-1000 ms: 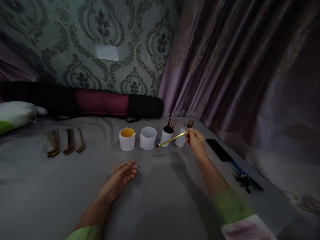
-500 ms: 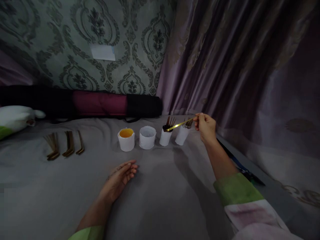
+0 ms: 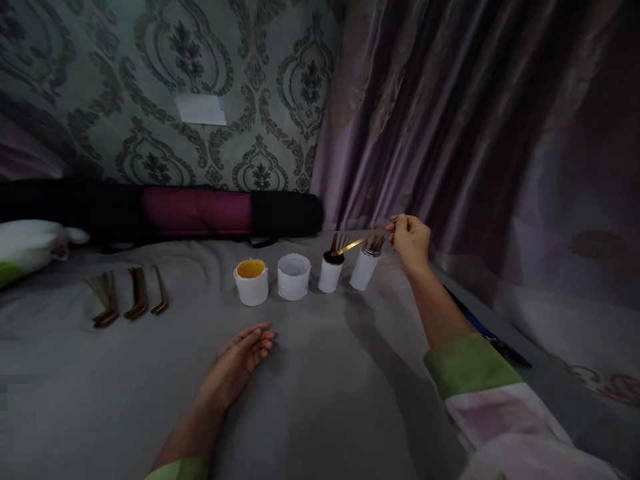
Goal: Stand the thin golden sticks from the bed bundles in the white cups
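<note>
My right hand [image 3: 411,241] pinches the far end of a thin gold-coloured stick [image 3: 354,246]. The stick slants down to the left, its shiny lower end at the dark mouth of a narrow white cup [image 3: 329,275]. Thin brown sticks stand up at the back of that cup. Just right of it, another narrow white cup [image 3: 364,270] holds several upright brown sticks. My left hand [image 3: 243,357] rests on the grey cloth, holding nothing, fingers loosely curled and apart. Ahead of it stand a wide white cup with a yellow inside [image 3: 253,288] and a wide white cup with a pale inside [image 3: 293,283].
Bundles of bent gold-brown sticks [image 3: 136,297] lie on the grey cloth [image 3: 310,400] at left. Behind them are a white-and-green plush toy [image 3: 27,247] and a long black-and-maroon bag [image 3: 200,212]. A purple curtain [image 3: 400,133] hangs at right; a dark, blue-edged object [image 3: 493,337] lies beyond my right forearm.
My right hand has risen slightly with the gold stick, whose lower end stays at the narrow cup's mouth. My left hand has hardly moved; the view has shifted a little.
</note>
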Motion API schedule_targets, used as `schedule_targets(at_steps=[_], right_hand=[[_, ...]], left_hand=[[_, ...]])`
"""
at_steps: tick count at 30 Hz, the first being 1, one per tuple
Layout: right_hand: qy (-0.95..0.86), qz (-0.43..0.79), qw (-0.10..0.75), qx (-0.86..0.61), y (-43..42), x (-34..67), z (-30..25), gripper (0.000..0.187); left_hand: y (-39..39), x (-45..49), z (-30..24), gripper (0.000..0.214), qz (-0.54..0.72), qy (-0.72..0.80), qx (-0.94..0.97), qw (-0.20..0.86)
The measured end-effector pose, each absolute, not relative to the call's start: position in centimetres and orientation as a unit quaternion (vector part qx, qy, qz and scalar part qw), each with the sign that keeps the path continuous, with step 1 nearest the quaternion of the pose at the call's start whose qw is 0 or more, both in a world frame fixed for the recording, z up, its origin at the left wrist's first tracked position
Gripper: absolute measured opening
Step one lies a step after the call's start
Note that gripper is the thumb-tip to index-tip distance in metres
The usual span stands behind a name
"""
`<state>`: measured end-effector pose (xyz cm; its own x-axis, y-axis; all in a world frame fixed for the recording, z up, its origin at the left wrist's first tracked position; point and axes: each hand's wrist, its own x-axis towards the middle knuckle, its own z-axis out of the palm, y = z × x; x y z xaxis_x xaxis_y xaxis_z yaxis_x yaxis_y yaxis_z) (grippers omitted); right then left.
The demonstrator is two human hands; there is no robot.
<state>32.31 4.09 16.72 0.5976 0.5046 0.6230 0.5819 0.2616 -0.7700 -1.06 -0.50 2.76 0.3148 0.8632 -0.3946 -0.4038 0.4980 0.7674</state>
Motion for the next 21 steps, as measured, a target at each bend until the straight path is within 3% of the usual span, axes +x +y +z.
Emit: schedule_targets(at_steps=[21], right_hand=[[-0.519,-0.087,0.534,-0.661,4.6,30.3,16.2,0.028]], left_hand=[[-0.6,-0.8,3.1,0.017,0.417,0.426,0.274,0.755]])
